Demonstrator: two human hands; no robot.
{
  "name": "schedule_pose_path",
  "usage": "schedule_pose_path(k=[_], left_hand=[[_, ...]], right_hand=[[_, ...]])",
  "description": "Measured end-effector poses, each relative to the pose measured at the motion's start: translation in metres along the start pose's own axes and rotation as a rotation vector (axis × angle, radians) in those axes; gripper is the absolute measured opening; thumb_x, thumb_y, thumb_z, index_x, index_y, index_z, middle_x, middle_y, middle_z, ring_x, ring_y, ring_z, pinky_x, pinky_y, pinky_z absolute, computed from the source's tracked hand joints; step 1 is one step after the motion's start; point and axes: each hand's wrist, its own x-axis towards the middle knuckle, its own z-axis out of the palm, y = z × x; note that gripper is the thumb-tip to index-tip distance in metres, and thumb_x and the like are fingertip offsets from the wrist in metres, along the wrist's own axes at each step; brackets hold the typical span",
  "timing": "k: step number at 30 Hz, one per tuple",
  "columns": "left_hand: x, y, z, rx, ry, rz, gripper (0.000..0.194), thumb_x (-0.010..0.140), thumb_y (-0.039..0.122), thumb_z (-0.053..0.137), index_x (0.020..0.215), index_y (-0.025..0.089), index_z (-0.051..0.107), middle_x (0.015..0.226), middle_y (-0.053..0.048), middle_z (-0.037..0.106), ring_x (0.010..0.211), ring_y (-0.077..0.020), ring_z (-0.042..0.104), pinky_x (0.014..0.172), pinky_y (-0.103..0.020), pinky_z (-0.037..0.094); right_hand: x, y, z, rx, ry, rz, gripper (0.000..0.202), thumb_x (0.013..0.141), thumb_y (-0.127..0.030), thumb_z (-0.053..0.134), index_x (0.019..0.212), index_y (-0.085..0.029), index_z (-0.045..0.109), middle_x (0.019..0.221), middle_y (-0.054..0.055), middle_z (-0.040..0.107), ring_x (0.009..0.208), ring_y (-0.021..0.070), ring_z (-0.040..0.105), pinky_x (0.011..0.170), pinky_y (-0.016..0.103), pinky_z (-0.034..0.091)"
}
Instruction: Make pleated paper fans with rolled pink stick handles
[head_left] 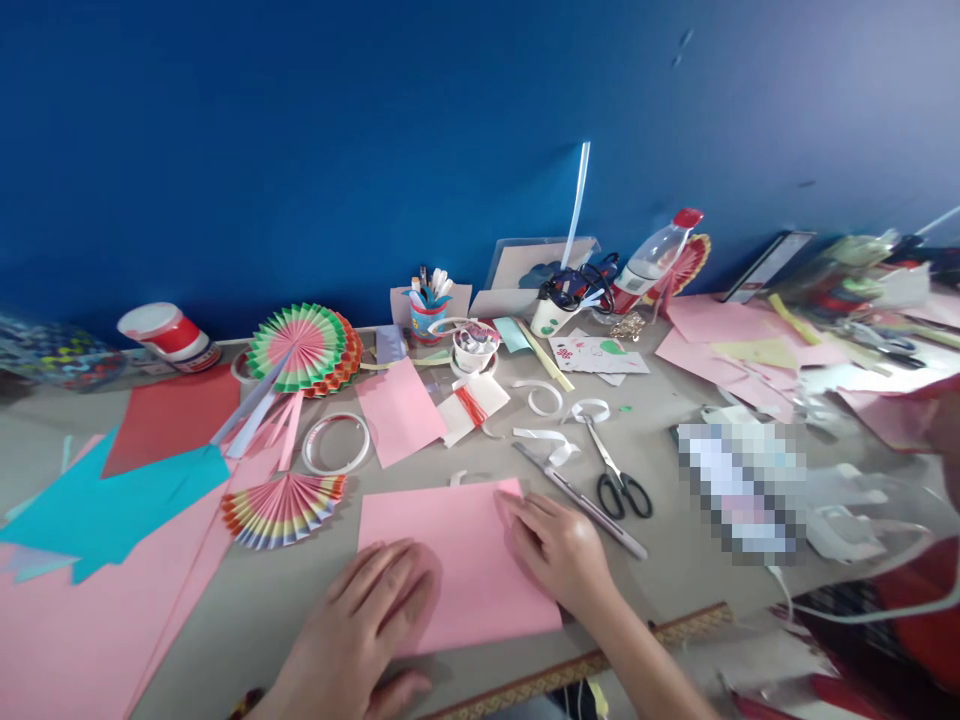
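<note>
A pink sheet of paper (450, 545) lies flat on the table near the front edge. My left hand (360, 625) rests palm down on its near left part, fingers spread on the paper. My right hand (559, 550) presses on the sheet's right edge near the far right corner. Just right of that hand lie a craft knife (581, 500) and black-handled scissors (619, 485). A folded rainbow paper fan (281, 508) lies to the left of the sheet.
Round folded fans (304, 347), a tape ring (336, 443), pink (400, 410), red (172, 415) and turquoise sheets (105, 505), cups of pens (427, 310), a bottle (652, 258) and a glue tub (169, 335) crowd the table. A blue wall stands behind. Paper scraps pile up at right.
</note>
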Motion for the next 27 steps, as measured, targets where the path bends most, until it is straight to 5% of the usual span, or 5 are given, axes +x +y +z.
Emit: schedule_pose_path(k=[16,23,27], left_hand=[[0.004,0.002,-0.005,0.026,-0.072,-0.035,0.077,0.083,0.06,0.068,0.149,0.028,0.044,0.146,-0.009,0.051,0.133,-0.0312,0.04,0.107,-0.044,0.04],[0.006,0.005,-0.011,-0.051,-0.169,-0.093,0.073,0.085,0.061,0.065,0.147,0.029,0.044,0.146,-0.009,0.05,0.134,-0.0311,0.039,0.11,-0.048,0.037],[0.009,0.007,-0.014,-0.087,-0.224,-0.11,0.071,0.086,0.062,0.063,0.145,0.027,0.046,0.148,-0.009,0.047,0.136,-0.0315,0.038,0.113,-0.05,0.034]], right_hand=[[0.0,-0.002,-0.014,0.022,0.036,-0.003,0.028,0.094,-0.019,0.048,0.104,-0.021,0.074,0.082,0.006,0.062,0.077,0.0198,0.061,0.069,0.03,0.049],[0.001,-0.018,-0.024,-0.095,-0.087,-0.078,0.023,0.092,-0.021,0.055,0.111,-0.019,0.068,0.111,0.012,0.066,0.101,0.0283,0.059,0.09,0.044,0.05],[0.0,-0.037,-0.029,-0.052,-0.268,-0.203,0.023,0.092,-0.024,0.06,0.114,-0.02,0.068,0.12,0.01,0.067,0.109,0.0285,0.058,0.099,0.048,0.046]])
